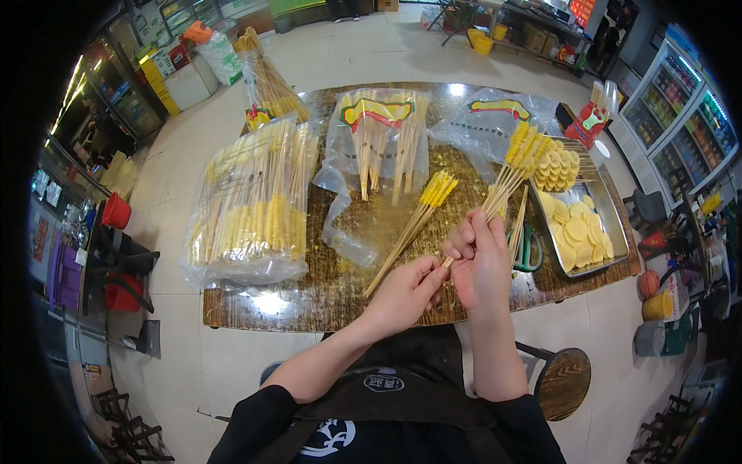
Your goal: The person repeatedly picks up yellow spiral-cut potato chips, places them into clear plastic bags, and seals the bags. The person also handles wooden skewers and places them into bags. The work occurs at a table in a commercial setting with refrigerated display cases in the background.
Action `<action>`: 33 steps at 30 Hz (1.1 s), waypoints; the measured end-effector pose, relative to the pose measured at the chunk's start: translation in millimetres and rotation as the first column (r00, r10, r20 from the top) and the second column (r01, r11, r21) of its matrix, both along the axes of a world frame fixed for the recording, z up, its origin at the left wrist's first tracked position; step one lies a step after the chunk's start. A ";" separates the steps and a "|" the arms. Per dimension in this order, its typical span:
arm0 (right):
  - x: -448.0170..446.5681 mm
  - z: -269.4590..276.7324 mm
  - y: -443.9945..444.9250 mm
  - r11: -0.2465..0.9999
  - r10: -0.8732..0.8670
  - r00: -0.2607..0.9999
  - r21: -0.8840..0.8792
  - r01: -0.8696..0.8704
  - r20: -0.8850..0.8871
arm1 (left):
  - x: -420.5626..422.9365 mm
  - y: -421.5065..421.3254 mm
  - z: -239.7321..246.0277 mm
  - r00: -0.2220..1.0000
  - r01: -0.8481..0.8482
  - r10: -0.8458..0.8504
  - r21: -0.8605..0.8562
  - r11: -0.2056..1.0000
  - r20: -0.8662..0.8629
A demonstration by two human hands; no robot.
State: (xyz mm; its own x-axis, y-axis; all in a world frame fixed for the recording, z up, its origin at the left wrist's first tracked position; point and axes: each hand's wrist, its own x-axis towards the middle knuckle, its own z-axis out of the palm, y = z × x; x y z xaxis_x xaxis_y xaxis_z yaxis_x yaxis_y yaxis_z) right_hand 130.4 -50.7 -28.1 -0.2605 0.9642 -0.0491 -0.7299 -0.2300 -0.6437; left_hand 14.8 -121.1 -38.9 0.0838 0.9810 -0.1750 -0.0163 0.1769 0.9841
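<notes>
My right hand grips a bundle of corn-kernel skewers by their bare sticks, tips slanting up and right. My left hand pinches the lower stick ends beside the right palm. Left of the hands, a smaller bunch of yellow skewers lies on the brown table. Just right of the held bundle lie bare sticks and green-handled scissors, partly hidden. A metal tray holds yellow round slices and skewered slices. A large plastic bag of skewers lies at the left.
Toward the table's far edge are a printed bag of skewers, a mostly flattened printed bag, an upright bag of sticks and a red pack. A round stool stands by the near right side.
</notes>
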 end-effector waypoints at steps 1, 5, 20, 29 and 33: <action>1.0 0.9 1.3 1.000 0.018 1.000 -0.007 -0.018 -0.015 | -0.8 -2.9 0.2 0.999 0.026 -0.026 -0.026 0.999 -0.017; 7.6 -5.8 9.7 0.999 0.050 0.995 0.011 -0.049 -0.090 | -10.7 -20.9 -3.0 0.995 0.101 -0.101 -0.070 0.992 0.007; -3.5 2.9 19.1 0.999 -0.006 0.999 0.032 0.008 -0.054 | -2.6 21.5 0.0 0.936 0.152 -0.098 -0.139 0.979 0.339; 39.7 -3.6 61.5 0.978 -0.200 0.976 0.047 0.204 -0.081 | -11.4 -20.2 -29.9 0.836 0.177 0.018 -0.300 0.937 0.549; 21.3 -0.8 45.5 0.994 -0.080 0.994 0.072 0.085 -0.078 | -2.9 5.3 -12.8 0.772 0.116 0.172 -0.401 0.909 0.612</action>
